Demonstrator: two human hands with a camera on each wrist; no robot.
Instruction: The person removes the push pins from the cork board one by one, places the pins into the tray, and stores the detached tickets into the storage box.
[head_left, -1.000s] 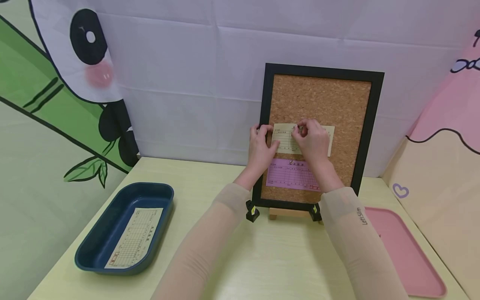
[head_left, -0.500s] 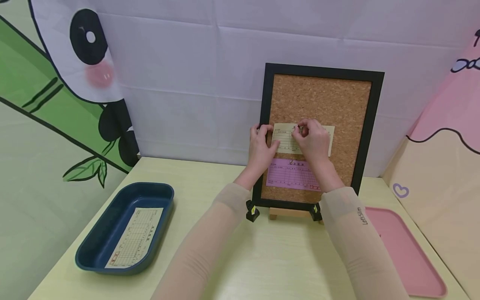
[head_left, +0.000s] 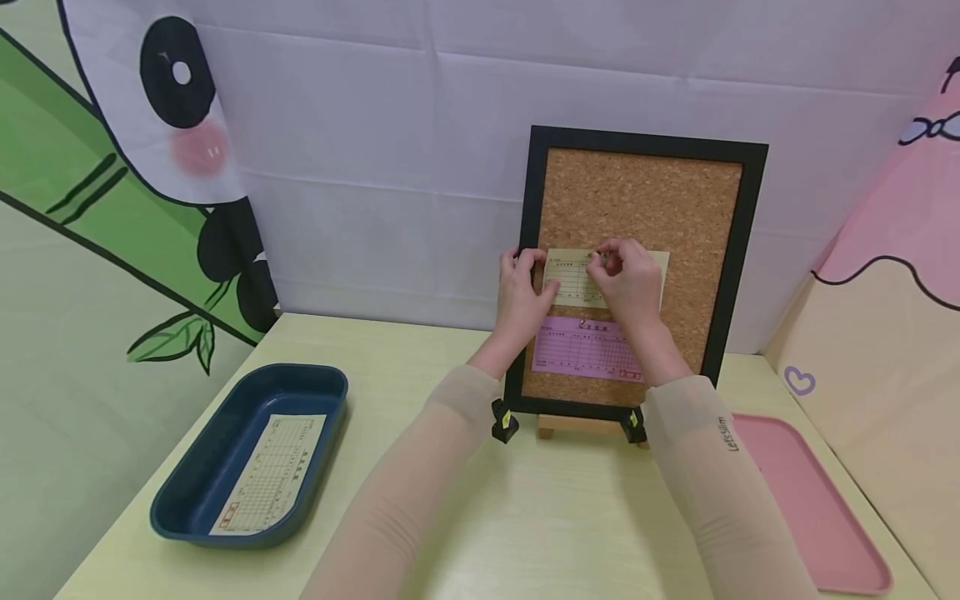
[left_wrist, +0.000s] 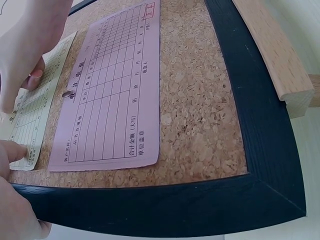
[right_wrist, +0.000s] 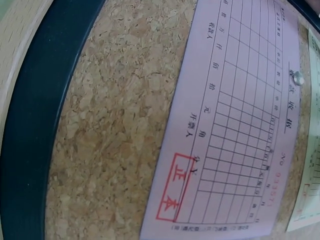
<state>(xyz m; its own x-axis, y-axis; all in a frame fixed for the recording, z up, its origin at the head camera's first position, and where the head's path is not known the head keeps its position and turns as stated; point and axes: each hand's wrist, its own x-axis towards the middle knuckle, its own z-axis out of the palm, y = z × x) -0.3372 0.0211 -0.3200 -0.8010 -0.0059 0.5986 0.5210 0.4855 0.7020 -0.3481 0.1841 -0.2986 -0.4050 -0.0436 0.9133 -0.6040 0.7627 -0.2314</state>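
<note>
A black-framed cork board (head_left: 645, 200) stands tilted back on a small wooden easel (head_left: 581, 427). My left hand (head_left: 522, 296) grips its left edge, fingers hooked over the frame and thumb on the left end of a pale yellow receipt slip (head_left: 567, 287). At the slip's upper middle, my right hand (head_left: 628, 279) pinches a small thumbtack, mostly hidden by the fingertips. Below hangs a purple receipt slip (head_left: 577, 348), held by a silver thumbtack (right_wrist: 298, 78) at its top middle. In the left wrist view, the right hand partly covers the yellow slip (left_wrist: 40, 117).
On the left of the table stands a deep blue tray (head_left: 168, 500) with another pale receipt slip (head_left: 273, 475) in it. A pink tray (head_left: 825, 508) lies at the right, partly behind the right sleeve. A cloth backdrop (head_left: 360, 167) hangs behind the board.
The right fingertips have shifted very slightly right at the yellow slip's top. The left hand, board and trays stay as they were.
</note>
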